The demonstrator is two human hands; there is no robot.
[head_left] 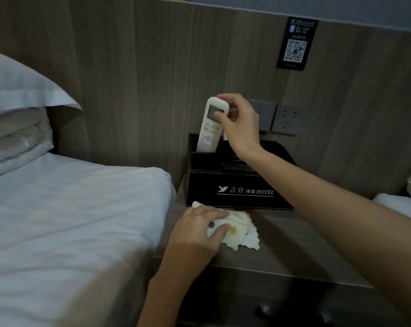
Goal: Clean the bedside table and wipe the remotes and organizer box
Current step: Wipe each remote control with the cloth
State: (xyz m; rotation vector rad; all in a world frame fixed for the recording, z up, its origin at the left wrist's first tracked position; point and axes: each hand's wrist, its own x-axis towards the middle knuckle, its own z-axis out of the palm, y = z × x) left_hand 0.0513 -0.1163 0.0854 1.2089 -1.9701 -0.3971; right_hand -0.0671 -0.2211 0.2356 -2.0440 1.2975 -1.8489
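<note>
Pinching the remote (212, 125) standing in the organizer box (237, 190) was the right hand (241, 123); the left hand (199, 230) gripped a cloth (237, 234).

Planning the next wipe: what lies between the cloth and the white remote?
The head view shows only the organizer box: its lettered front wall and front compartment. The white remote stands in its rear slot; the cloth lies before it.
</note>
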